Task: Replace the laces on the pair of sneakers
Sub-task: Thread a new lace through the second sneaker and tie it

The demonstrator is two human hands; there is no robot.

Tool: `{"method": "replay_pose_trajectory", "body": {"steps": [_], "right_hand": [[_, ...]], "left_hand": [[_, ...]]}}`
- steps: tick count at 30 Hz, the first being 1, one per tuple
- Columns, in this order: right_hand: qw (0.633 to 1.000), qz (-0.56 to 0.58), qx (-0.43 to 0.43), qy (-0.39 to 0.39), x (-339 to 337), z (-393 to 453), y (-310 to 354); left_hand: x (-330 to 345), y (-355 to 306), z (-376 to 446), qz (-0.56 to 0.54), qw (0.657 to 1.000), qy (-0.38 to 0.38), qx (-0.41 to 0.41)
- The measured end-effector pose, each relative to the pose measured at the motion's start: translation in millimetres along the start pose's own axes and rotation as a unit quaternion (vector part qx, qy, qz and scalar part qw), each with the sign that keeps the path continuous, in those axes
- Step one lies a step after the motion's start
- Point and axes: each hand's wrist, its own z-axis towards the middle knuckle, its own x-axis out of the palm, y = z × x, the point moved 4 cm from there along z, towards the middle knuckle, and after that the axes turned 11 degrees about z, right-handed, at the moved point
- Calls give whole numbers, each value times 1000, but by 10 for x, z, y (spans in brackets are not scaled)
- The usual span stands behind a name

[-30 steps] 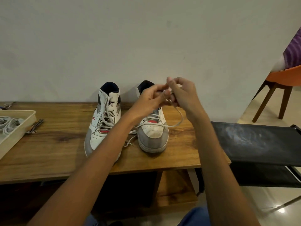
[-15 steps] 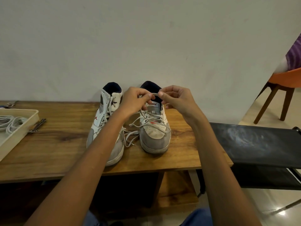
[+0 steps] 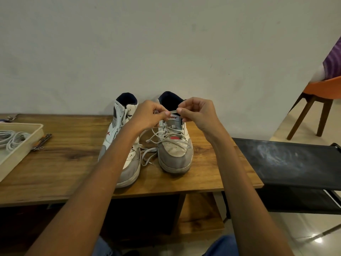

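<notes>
Right sneaker (image 3: 174, 145), frame centre, toe toward viewer; lace (image 3: 173, 112) stretched short between both hands at tongue top. Left hand (image 3: 149, 117) and right hand (image 3: 198, 113) each pinch lace with curled fingers. A second ago hands were higher, trailing long loop; now lowered onto collar, slack gone. Likely still unthreading old lace. Left sneaker (image 3: 121, 145) just beside, laced. Tabletop (image 3: 64, 163) front edge near toes. Tray (image 3: 27, 143) with spare laces (image 3: 13, 139) far left; bare wood between.

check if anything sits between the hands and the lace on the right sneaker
Nothing visible does: the left hand and right hand already pinch the pale grey lace above the white and grey right sneaker.
</notes>
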Motion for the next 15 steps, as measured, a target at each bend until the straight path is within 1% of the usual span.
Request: {"method": "replay_pose_trajectory", "body": {"steps": [1,4,6,7,8,9,10,11,12,13,15], "right_hand": [[1000,1,2,-6,2,2,-18],[1000,-5,4,-25,32,1,-60],[999,9,6,-52,33,-1,-78],[997,20,10,-74,17,1,-88],[995,22,15,-98,-10,3,-99],[992,11,19,-123,-50,10,-128],[989,-13,26,-147,-92,19,-172],[984,-52,33,-168,-133,23,-226],[977,-110,41,-180,-163,23,-296],[967,-173,51,-178,-172,21,-372],[949,-264,81,-152,-116,-12,-525]], "left_hand": [[8,-21,-5,10,1000,9,11],[62,-80,-20,-25,998,41,35],[54,-88,-14,-65,998,16,8],[12,-68,1,-94,995,-26,-20],[-64,-32,13,-124,987,-92,-47],[-177,9,17,-142,971,-180,-66],[-308,36,3,-134,950,-273,-74],[-415,38,-21,-100,931,-343,-71],[-477,18,-38,-50,922,-380,-58],[-487,-36,-60,8,921,-388,-41],[-375,-132,-88,125,926,-356,-5]]}}
